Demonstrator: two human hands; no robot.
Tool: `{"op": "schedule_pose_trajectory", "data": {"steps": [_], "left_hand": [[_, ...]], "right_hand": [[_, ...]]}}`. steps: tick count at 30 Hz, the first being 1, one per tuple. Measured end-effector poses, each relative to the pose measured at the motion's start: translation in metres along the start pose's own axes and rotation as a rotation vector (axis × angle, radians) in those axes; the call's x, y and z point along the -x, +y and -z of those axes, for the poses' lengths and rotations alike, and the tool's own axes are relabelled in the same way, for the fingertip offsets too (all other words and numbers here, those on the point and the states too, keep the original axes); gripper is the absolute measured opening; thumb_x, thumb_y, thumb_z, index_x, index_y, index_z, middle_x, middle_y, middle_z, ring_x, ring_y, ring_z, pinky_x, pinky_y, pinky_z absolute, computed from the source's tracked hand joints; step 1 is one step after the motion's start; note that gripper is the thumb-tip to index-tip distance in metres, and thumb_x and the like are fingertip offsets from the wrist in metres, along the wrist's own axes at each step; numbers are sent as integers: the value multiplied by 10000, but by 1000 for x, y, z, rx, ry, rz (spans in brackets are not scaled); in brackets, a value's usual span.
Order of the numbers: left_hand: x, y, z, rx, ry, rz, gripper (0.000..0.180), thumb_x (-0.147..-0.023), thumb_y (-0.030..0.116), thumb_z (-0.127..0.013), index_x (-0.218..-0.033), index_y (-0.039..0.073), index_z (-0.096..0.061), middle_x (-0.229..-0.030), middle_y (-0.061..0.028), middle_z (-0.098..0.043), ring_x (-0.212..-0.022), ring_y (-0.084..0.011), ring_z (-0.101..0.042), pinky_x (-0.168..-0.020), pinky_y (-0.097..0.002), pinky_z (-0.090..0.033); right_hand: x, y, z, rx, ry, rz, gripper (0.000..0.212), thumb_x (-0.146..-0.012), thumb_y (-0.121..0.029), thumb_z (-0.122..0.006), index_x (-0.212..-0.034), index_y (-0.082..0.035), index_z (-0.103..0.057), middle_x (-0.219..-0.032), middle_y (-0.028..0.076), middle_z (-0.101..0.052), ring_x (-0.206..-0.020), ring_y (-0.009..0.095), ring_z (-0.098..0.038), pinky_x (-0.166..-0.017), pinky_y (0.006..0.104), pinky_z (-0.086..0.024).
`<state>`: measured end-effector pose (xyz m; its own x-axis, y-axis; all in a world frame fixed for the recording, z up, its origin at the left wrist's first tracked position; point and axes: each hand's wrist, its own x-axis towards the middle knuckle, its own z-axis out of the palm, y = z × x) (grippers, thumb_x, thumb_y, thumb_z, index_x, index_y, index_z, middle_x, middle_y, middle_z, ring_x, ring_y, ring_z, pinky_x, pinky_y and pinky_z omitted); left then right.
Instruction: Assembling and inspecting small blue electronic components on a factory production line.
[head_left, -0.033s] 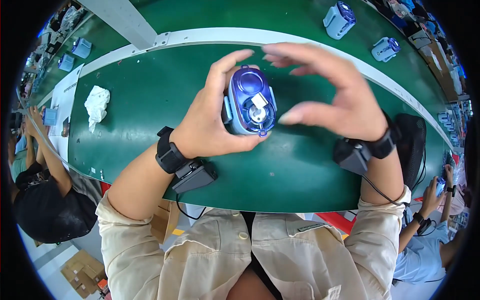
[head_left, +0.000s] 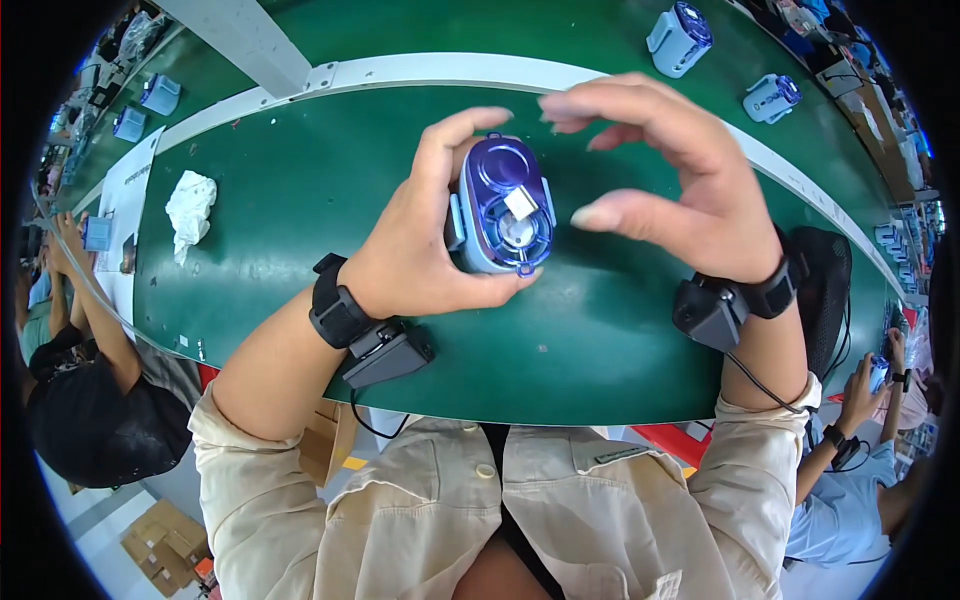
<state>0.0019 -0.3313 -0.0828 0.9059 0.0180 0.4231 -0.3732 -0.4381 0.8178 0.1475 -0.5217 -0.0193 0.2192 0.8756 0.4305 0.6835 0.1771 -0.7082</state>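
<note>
My left hand [head_left: 425,230] is wrapped round a light-blue plastic device [head_left: 503,205] with an oval, glossy purple-blue top, held over the green table. A round cap sits at the far end of that top, and a ring-shaped opening with a small white piece [head_left: 520,203] lies at the near end. Just to the right of the device, my right hand [head_left: 680,180] hovers with fingers and thumb spread in a curve, touching nothing. The lower part of the device is hidden behind my left hand and its own top.
Crumpled white tissue [head_left: 190,215] lies at the left on the green table [head_left: 560,350]. Beyond the white metal rail [head_left: 450,68] stand similar blue devices [head_left: 680,42]. A black mesh item [head_left: 822,290] lies by my right wrist. Other people work at both sides.
My right hand has shifted slightly right, widening the gap to the device. My left hand keeps its hold on the device, almost unmoved.
</note>
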Motion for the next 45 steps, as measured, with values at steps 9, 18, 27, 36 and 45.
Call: {"op": "schedule_pose_trajectory", "data": {"steps": [9,18,27,36,45], "left_hand": [[-3,3,-4,-319,33,13,956,-570,244,-925,-1299,28,-344,-1195,-129,-492,-1049,-235,-555,-901,-345,-478],[1,-7,-14,-300,262,20,827,-561,270,-920,-1177,18,-429,-1105,-139,-498,-1003,-312,-500,-865,-381,-446],[0,-5,-13,-418,294,39,783,-558,261,-922,-1115,10,-432,-1033,-131,-491,-969,-300,-496,-812,-378,-448],[-3,-5,-13,-458,327,48,801,-557,282,-924,-1114,-11,-427,-1040,-131,-487,-953,-290,-505,-809,-373,-453],[0,-3,-9,-557,289,99,865,-629,278,-909,-1197,-22,-330,-1119,-121,-454,-976,-197,-550,-820,-308,-497]], "right_hand": [[3,-23,-26,37,110,-196,138,-798,-75,-741,-911,-29,-675,-795,28,-609,-690,99,-528,-613,237,-410],[3,-20,-40,-166,146,-593,166,-917,-136,-649,-801,-23,-613,-703,-39,-556,-643,28,-442,-581,191,-347],[4,-4,-51,-446,191,-587,198,-932,-138,-628,-770,-47,-560,-753,-33,-550,-713,36,-436,-643,204,-334],[3,6,-59,-769,355,-513,72,-894,-76,-661,-895,-36,-601,-843,-15,-573,-803,71,-518,-740,224,-410],[5,9,-60,-202,342,-337,71,-902,-45,-640,-951,5,-626,-866,12,-608,-809,82,-546,-740,239,-450]]}}
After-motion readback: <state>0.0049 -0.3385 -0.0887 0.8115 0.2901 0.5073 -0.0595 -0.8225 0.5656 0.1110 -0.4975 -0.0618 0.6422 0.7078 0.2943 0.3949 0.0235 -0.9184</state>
